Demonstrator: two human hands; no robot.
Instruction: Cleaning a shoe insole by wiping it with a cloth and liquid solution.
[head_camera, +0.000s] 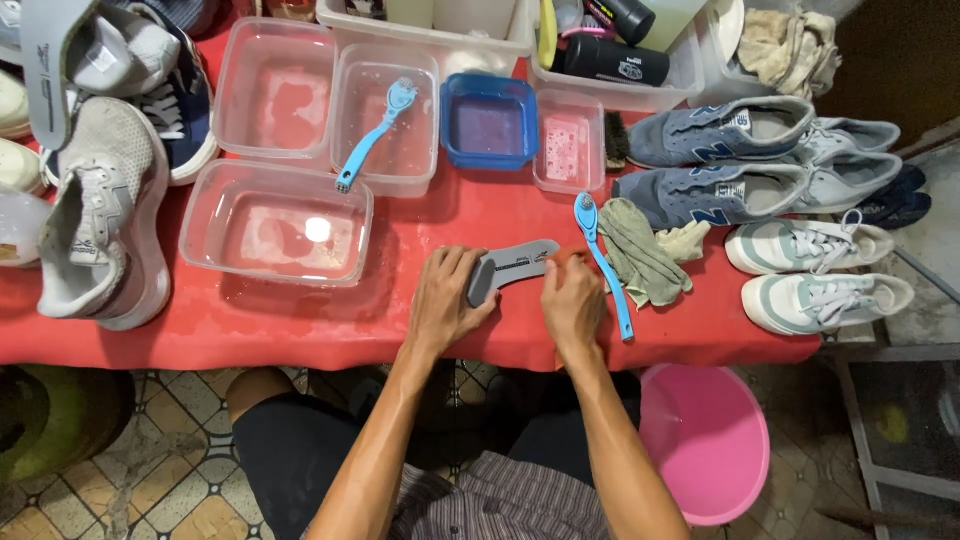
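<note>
Insole (512, 270), grey and curved, is lying flat on the red table (300, 330) near its front edge, pinned between both hands. Left hand (447, 298) is pressing palm-down on its rounded end, fingers curling over the edge. Right hand (572, 300) is gripping the other end, knuckles bent. Blue brush (603, 262) is resting just beside the right hand, with a rag (640, 255) next to it and a clear tub (275, 222) of water further left.
</note>
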